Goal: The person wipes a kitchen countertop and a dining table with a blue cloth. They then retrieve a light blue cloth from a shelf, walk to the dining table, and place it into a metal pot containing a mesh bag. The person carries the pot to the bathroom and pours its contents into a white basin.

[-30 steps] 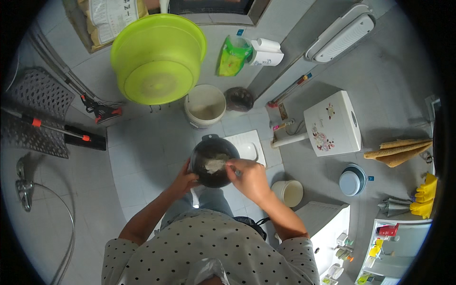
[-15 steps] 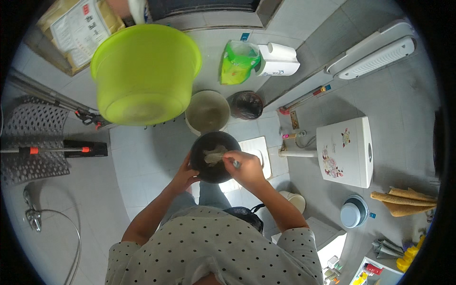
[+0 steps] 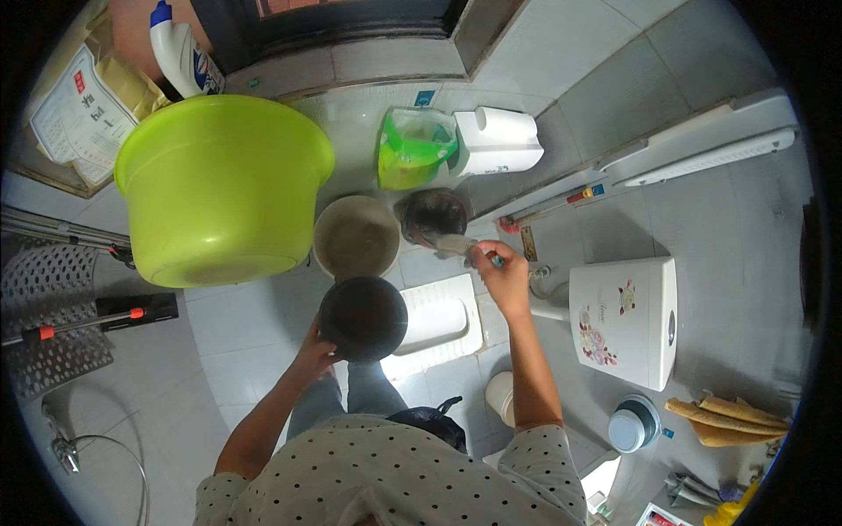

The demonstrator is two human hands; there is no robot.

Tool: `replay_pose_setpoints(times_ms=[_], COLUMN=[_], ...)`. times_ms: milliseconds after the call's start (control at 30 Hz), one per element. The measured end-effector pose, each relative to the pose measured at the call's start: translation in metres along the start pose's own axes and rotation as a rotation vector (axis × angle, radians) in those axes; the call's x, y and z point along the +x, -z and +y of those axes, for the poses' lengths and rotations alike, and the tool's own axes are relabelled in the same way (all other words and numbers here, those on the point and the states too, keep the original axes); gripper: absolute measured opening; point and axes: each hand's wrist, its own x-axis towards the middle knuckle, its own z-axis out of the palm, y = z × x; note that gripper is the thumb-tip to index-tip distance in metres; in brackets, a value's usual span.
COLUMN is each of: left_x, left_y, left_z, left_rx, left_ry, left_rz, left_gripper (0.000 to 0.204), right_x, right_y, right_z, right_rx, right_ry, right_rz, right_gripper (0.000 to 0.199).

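Note:
My left hand (image 3: 316, 352) grips the rim side of a round black bowl (image 3: 363, 319) held above the floor in front of me. No contents show in the bowl. My right hand (image 3: 504, 276) is stretched out to the right with its fingers closed on a pale greyish, flimsy-looking thing (image 3: 456, 246). A small teal bit shows beside those fingers; what the thing is I cannot tell. It hangs at the near edge of a dark, bag-lined waste bin (image 3: 458, 213). Just beyond the bowl stands a whitish bucket (image 3: 323, 235).
A big lime-green tub (image 3: 224, 202) stands at the far left. A white squat toilet (image 3: 474, 302) is set in the floor, with its flowered cistern (image 3: 645, 302) on the right. A green bag (image 3: 412, 149) and a white paper holder (image 3: 498, 145) hang on the wall ahead.
My right hand has moved out of the bowl to the right and away from me, carrying the pale thing to the bin. The left hand still holds the bowl. The view has shifted.

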Motion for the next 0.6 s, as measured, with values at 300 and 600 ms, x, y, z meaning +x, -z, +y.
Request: replay_pose_setpoints(times_ms=[300, 600], left_x=[-0.011, -0.011], left_y=[0.0, -0.017], left_z=[0.011, 0.02], left_rx=[-0.015, 0.035], left_ry=[-0.05, -0.067], left_rz=[0.06, 0.057], left_gripper=[0.082, 0.083], right_x=[0.11, 0.034], right_y=[-0.045, -0.079], right_z=[0.175, 0.14], right_rx=[-0.577, 0.119], right_ry=[-0.139, -0.575], right_rz=[0.038, -0.637], right_gripper=[0.023, 0.03])
